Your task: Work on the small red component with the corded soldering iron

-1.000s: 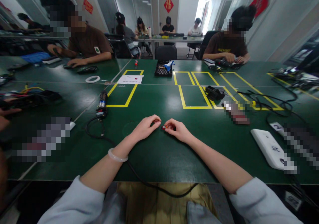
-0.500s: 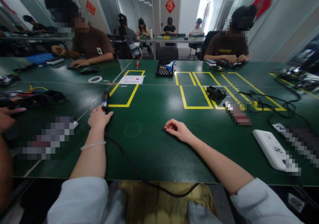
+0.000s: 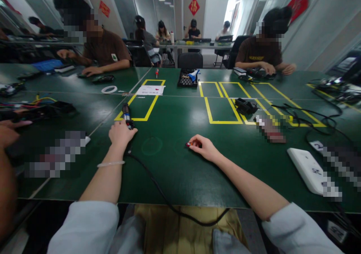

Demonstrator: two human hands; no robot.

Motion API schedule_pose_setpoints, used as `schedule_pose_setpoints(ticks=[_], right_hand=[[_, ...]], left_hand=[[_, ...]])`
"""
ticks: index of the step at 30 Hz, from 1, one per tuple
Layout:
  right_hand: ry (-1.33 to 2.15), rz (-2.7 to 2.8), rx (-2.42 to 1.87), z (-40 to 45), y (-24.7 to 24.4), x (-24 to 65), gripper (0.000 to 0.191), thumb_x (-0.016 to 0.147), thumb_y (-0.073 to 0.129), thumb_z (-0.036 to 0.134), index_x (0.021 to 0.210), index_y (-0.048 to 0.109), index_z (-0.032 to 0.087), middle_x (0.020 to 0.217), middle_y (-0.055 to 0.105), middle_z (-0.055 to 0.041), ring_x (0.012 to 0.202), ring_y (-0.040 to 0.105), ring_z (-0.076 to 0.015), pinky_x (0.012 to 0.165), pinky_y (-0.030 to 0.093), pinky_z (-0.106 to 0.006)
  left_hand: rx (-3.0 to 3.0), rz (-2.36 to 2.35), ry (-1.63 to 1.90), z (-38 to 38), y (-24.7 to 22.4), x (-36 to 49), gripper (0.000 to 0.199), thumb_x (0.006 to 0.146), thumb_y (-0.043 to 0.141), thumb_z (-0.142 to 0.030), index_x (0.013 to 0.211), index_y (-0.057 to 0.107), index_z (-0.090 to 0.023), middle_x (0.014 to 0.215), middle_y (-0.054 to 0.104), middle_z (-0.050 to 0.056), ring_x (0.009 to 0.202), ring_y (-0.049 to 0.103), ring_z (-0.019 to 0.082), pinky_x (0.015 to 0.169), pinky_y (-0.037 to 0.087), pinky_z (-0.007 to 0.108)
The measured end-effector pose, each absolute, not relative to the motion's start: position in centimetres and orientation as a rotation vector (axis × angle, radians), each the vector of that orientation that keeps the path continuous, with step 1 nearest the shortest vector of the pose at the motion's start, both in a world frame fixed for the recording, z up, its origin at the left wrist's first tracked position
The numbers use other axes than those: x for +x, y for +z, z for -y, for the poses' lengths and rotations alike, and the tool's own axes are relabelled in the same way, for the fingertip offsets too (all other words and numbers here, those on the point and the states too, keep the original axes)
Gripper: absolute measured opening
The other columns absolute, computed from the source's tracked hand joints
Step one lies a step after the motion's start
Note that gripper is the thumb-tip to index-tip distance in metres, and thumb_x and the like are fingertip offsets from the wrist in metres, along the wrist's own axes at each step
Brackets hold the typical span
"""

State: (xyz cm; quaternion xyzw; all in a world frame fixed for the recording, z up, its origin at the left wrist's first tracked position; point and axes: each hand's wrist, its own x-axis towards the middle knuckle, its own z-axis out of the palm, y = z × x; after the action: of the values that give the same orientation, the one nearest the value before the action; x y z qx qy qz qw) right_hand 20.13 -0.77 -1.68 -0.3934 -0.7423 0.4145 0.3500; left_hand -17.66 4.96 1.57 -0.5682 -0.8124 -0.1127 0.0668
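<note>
A room with glass partitions and red wall signs (image 3: 194, 6) stretches away at the far side. A broad green worktop (image 3: 180, 182) fills the middle, with two co-workers at its far edge: one in a brown shirt (image 3: 105, 50) on the left, one in a dark shirt (image 3: 256, 52) on the right. Yellow tape outlines (image 3: 225, 122) mark the surface left and right of centre. A black cable (image 3: 204, 224) runs from just near of the left hand (image 3: 122, 133), over the near edge and across the person's lap. To the right lies a white case (image 3: 306, 167) with a black mark on top. A black tray (image 3: 184, 81) sits at the far side near centre, something blue lying on it.

The left hand reaches over the left part of the worktop, its fingers clasping the near end of a dark cylindrical tool (image 3: 126, 114). The tool's body, with a silvery and blue band, extends beyond the fingers toward the far side, over the near left corner of a taped outline. The right hand (image 3: 204, 148) is near the centre, well apart from the tool, with its fingers curled and pinching a small red and orange piece (image 3: 187, 144). The red end shows at the left of the fingertips; the rest is hidden by the fingers.
</note>
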Motion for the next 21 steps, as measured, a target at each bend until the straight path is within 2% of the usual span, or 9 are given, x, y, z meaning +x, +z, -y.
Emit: schedule_pose_setpoints(ticks=[7, 14, 21], right_hand=[[1.042, 1.906, -1.023, 0.7, -1.7, 20.1, 0.015, 0.081, 0.064, 0.026, 0.093, 0.059, 0.017, 0.075, 0.058, 0.0011, 0.064, 0.051, -0.0109, 0.061, 0.042, -0.024], [0.941, 1.940, -0.967, 0.6, -1.9, 20.3, 0.008, 0.084, 0.060, 0.023, 0.088, 0.055, 0.019, 0.079, 0.054, 0.0008, 0.067, 0.050, -0.0114, 0.064, 0.042, -0.024], [0.786, 2.005, -0.956, 0.6, -2.0, 20.4, 0.005, 0.084, 0.057, 0.019, 0.086, 0.053, 0.019, 0.081, 0.050, 0.0005, 0.068, 0.048, -0.0118, 0.065, 0.040, -0.024]], left_hand=[[-1.968, 2.193, -0.255, -3.4, 1.9, -10.8, 0.056, 0.077, 0.057, -0.044, 0.121, 0.054, -0.010, 0.111, 0.057, 0.022, 0.101, 0.054, 0.037, 0.079, 0.046, 0.044], [-2.402, 1.837, -0.351, -1.4, 1.6, -5.3, 0.060, 0.080, 0.057, -0.039, 0.135, 0.046, -0.017, 0.122, 0.054, 0.015, 0.106, 0.051, 0.031, 0.083, 0.046, 0.038], [-2.765, 1.482, -0.469, 0.5, 1.2, -1.9, 0.069, 0.079, 0.059, -0.035, 0.143, 0.039, -0.020, 0.129, 0.051, 0.012, 0.110, 0.050, 0.028, 0.093, 0.045, 0.038]])
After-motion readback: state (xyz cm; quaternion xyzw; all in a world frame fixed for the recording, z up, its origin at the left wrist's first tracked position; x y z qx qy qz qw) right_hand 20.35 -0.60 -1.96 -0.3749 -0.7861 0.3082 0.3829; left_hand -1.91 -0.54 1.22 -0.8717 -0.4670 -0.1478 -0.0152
